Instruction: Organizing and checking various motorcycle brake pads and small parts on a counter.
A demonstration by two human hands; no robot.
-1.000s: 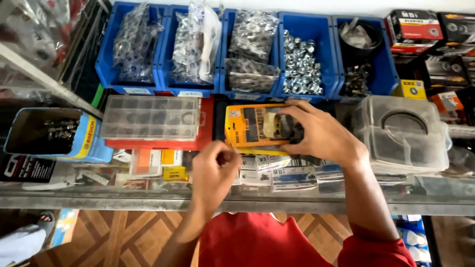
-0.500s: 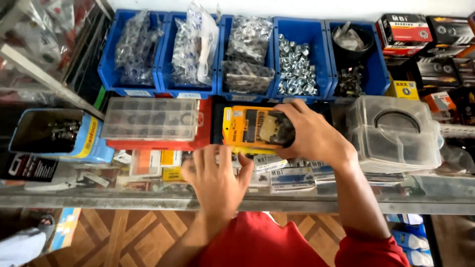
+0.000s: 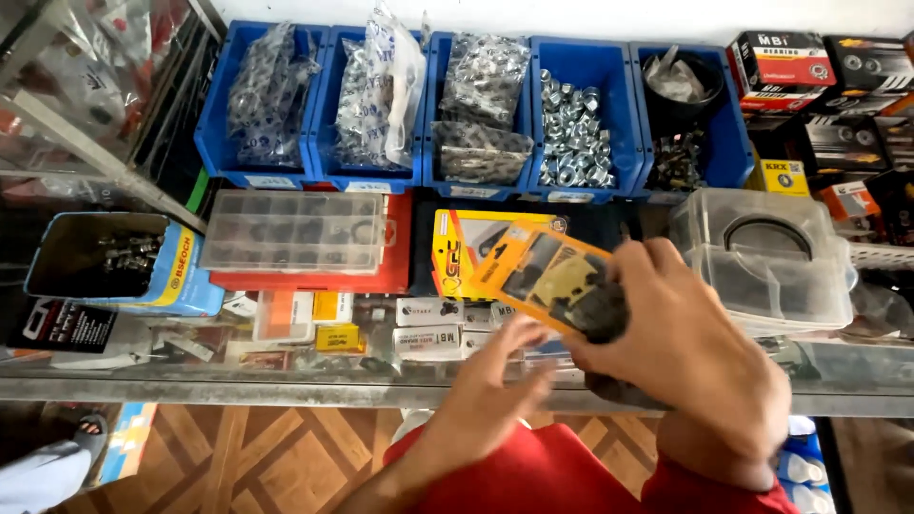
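1. Right hand (image 3: 685, 371) grip: closed around an orange card pack (image 3: 547, 281). The fingers wrap its dark lower end and hold it tilted above the front middle of the surface (image 3: 238, 385).
2. Left hand (image 3: 490, 390) grip: open, with the fingers spread and blurred. They are just below the pack's lower edge, but I cannot tell whether they touch it.
3. Where the pack is: lifted off the surface and held in the air. It partly covers a second yellow card pack (image 3: 466, 243), which lies flat behind it near the middle.
4. Step in hand, as I judge it: the pack has been picked up and is being turned or looked over between both hands. It has not been set down.
5. What further handling calls for, to my eye: the card is thin and held by one end, so it needs support from the free hand to keep from bending or slipping.
6. Around it:
   - A row of blue bins (image 3: 581, 52) holding bagged and loose metal parts runs along the back edge.
   - A clear compartment box (image 3: 295, 228) sits on a red tray (image 3: 395, 266) to the left of middle.
   - A clear tub (image 3: 762, 257) holding a black ring stands to the right, near the right hand.
   - A blue tin (image 3: 181, 276) sits toward the left edge.
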